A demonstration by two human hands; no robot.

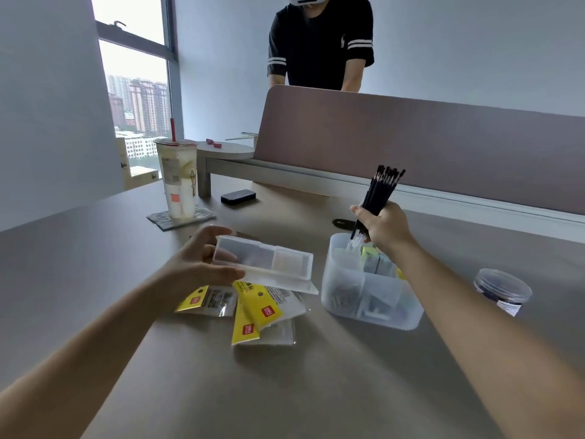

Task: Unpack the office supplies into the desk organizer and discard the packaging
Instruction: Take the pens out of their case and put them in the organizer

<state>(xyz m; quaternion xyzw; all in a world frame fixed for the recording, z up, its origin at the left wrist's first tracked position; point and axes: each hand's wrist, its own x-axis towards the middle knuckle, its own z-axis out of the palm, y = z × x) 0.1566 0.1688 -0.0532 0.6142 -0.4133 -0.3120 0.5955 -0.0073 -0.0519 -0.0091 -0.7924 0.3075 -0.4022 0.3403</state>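
Black pen refills [381,193] gripped upright in my right hand [381,224] hang directly over the organizer's [364,299] far-left compartment, left hand [202,264] holding the clear case [262,259].

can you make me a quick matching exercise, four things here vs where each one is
Things:
1. pens
2. clear case
3. yellow packets
4. cup

Places:
A. on a coaster
B. in the left hand
C. flat on the desk under the case
D. in the right hand, over the organizer

Pairs: 1-D, 2-B, 3-C, 4-A
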